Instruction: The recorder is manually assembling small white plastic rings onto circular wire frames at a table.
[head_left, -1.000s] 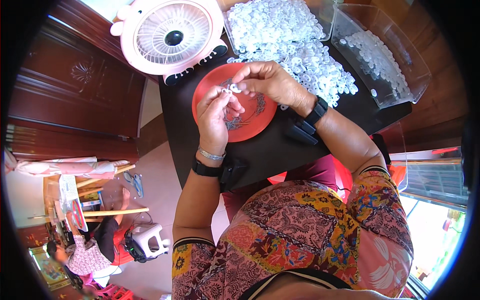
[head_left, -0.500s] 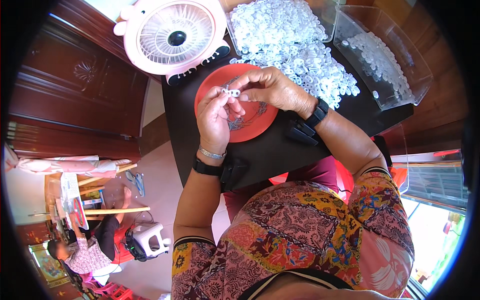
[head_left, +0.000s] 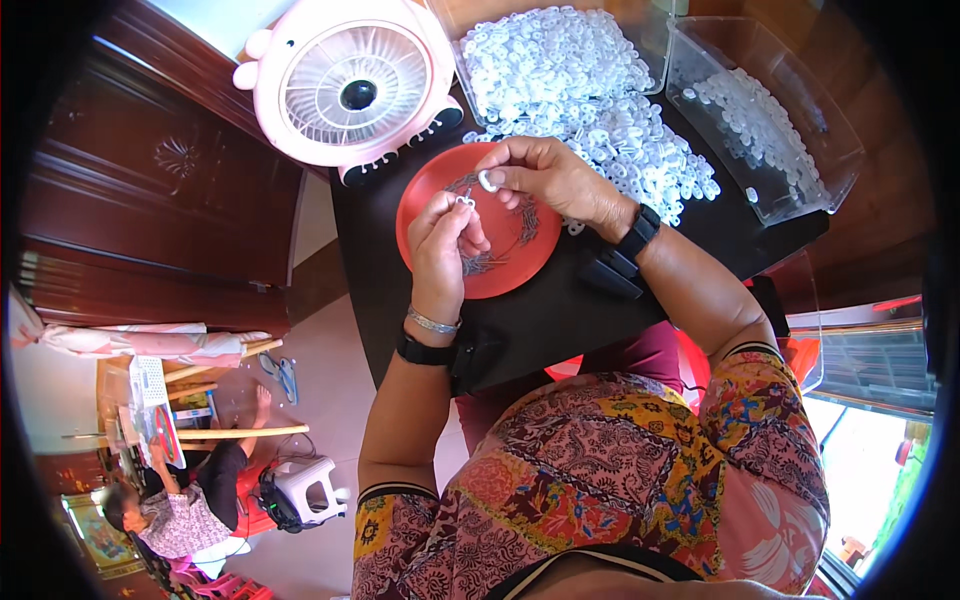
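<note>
Over a red round plate (head_left: 545, 235), my left hand (head_left: 440, 240) pinches a small white plastic clip (head_left: 465, 201). A thin grey pin shows at its top, partly hidden by my fingers. My right hand (head_left: 545, 178), a little higher and to the right, grips another white oval plastic piece (head_left: 487, 181) between thumb and forefinger. The two pieces are apart. Loose grey nail-like pins (head_left: 528, 222) lie in the plate beneath my hands.
White plastic pieces (head_left: 640, 150) are heaped behind my right hand, spilling from a full clear bin. Another clear bin (head_left: 840, 175) stands at the right, partly filled. A pink fan (head_left: 430, 60) sits at the back left. A seated person (head_left: 185, 520) works at the far left.
My hands have moved apart; the white pieces that were together between them are now separate, one in each hand. The view has shifted slightly.
</note>
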